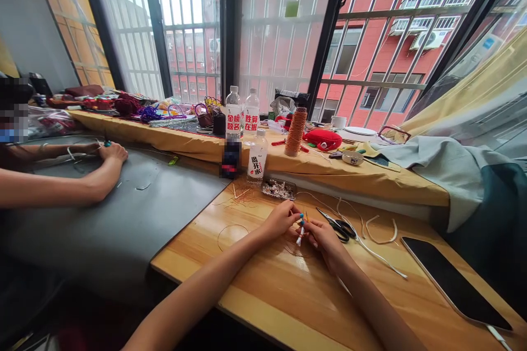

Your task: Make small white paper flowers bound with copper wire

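My left hand is closed in a pinch over the wooden table, at the top of a short white cord piece. A narrow orange band of thread goes round this piece. Close on its right, my right hand has its fingers pinched at the same piece. Small bright blue spots show at the fingertips; what they are I cannot make out. Loose thin orange thread lies under the hands. Black-handled scissors rest just beyond my right hand, beside a white cord.
A dark phone lies at right. Behind my hands stand a bead tray, a water bottle and, on the ledge, an orange thread spool. At left, another person's hand works over a grey table.
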Demonstrator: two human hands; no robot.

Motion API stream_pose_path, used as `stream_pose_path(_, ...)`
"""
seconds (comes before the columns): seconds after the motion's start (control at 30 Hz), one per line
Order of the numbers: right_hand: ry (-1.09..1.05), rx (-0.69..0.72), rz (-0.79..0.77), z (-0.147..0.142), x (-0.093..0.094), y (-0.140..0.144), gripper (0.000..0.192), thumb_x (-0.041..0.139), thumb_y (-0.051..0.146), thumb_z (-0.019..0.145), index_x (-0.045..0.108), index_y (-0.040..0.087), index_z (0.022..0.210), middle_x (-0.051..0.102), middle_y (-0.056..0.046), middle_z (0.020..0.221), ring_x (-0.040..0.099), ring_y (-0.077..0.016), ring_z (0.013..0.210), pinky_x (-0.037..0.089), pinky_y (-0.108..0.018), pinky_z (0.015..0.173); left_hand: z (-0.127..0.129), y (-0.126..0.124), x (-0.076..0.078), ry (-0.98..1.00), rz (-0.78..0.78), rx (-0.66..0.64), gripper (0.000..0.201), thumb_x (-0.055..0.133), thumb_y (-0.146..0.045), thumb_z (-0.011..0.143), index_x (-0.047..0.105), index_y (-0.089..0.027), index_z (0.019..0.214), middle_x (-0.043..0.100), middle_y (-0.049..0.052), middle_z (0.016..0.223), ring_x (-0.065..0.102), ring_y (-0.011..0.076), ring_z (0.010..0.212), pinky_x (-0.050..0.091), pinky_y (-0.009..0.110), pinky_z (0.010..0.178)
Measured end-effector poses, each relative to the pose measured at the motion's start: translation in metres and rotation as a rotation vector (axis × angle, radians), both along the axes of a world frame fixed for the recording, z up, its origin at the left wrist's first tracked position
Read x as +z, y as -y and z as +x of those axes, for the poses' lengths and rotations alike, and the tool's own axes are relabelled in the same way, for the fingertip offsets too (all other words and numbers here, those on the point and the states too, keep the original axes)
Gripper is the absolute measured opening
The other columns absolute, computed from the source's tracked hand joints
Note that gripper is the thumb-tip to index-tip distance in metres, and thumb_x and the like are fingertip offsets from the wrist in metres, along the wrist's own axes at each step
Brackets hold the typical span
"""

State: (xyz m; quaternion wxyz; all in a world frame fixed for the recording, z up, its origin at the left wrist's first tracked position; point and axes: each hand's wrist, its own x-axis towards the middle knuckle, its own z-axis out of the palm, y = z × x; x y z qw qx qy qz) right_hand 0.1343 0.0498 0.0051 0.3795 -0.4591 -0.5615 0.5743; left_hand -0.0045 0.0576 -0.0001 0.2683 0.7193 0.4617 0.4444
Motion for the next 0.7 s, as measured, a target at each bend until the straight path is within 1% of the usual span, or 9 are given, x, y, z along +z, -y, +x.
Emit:
stream_pose_path(0.07,0.014,0.023,0.005,0.0005,-0.0009,-0.0014,0.024,0.058,0.037,0.057,0.054,0.013,0.057,0.054,0.001,0.049,0.026,-0.0016,0.031,0.011,-0.019,0.033,-0.0005,-0.001,0.0023,0.097,-0.136,-0.09,0.009,0.051,-0.022,0.071,0.051,-0.013,0.07,0.049,-0.002,0.064,0.045,0.0082,0.059,0.036,0.019,0.056)
stream_pose_path(0.13,0.048,0.042,-0.001,0.0003,-0.0018,-0.0035,0.025,0.058,0.038,0.055,0.053,0.014,0.055,0.054,0.001,0.048,0.026,-0.0016,0.03,0.011,-0.019,0.033,-0.0017,-0.0017,0.0039,0.169,-0.234,-0.155,0.013,0.054,-0.024,0.069,0.053,-0.012,0.072,0.049,-0.004,0.061,0.044,0.0069,0.055,0.036,0.019,0.054)
stream_pose_path(0.27,0.09,0.034,0.001,-0.0006,-0.0033,-0.0061,0.024,0.058,0.038,0.054,0.05,0.015,0.052,0.048,0.004,0.041,0.024,-0.0019,0.029,0.01,-0.02,0.033,-0.0041,-0.0021,0.0056,0.195,-0.31,-0.17,0.018,0.054,-0.026,0.068,0.056,-0.011,0.078,0.051,-0.003,0.063,0.043,0.0063,0.055,0.035,0.019,0.055)
stream_pose_path(0.37,0.083,0.043,0.009,-0.0009,-0.0031,-0.0055,0.024,0.058,0.038,0.054,0.048,0.016,0.052,0.044,0.005,0.039,0.024,-0.0021,0.028,0.01,-0.02,0.033,-0.0056,-0.0021,0.0064,0.158,-0.33,-0.186,0.022,0.053,-0.027,0.068,0.059,-0.01,0.08,0.054,-0.001,0.064,0.043,0.007,0.055,0.034,0.019,0.055)
stream_pose_path(0.5,0.082,0.053,0.014,-0.0004,-0.0031,-0.0043,0.027,0.058,0.04,0.055,0.047,0.015,0.053,0.043,0.006,0.039,0.024,-0.0021,0.029,0.01,-0.02,0.033,-0.0076,-0.0008,0.0088,0.13,-0.321,-0.205,0.025,0.053,-0.027,0.067,0.061,-0.009,0.081,0.057,0.001,0.067,0.046,0.0088,0.059,0.035,0.02,0.056)
stream_pose_path(0.6,0.081,0.049,0.028,0.0001,-0.0043,-0.0044,0.025,0.057,0.038,0.056,0.046,0.016,0.054,0.043,0.006,0.04,0.025,-0.0019,0.029,0.011,-0.019,0.033,-0.0088,-0.0006,0.0094,0.128,-0.298,-0.211,0.024,0.053,-0.026,0.066,0.062,-0.008,0.08,0.059,0.003,0.07,0.049,0.0103,0.063,0.037,0.02,0.06)
stream_pose_path(0.7,0.083,0.053,0.042,0.0003,-0.0052,-0.0048,0.022,0.055,0.035,0.057,0.047,0.015,0.054,0.046,0.005,0.041,0.025,-0.0015,0.029,0.011,-0.019,0.032,-0.0094,-0.003,0.0061,0.114,-0.26,-0.211,0.023,0.053,-0.027,0.067,0.062,-0.009,0.079,0.061,0.003,0.074,0.052,0.0116,0.07,0.038,0.021,0.066)
